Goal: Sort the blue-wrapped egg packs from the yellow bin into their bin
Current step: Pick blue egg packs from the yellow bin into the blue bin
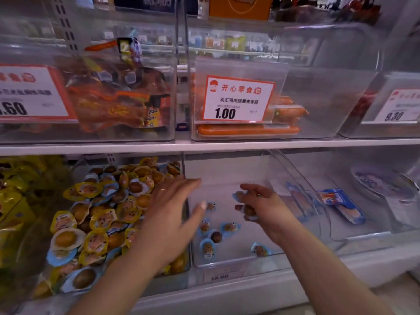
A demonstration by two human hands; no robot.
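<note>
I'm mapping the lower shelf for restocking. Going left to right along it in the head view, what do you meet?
Yellow packets → mixed egg bin → left hand → blue-wrapped egg packs in the clear bin → right hand → blue snack pack.

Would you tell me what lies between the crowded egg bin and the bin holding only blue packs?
Head view: a clear divider wall, with the open left hand reaching across it.
</note>
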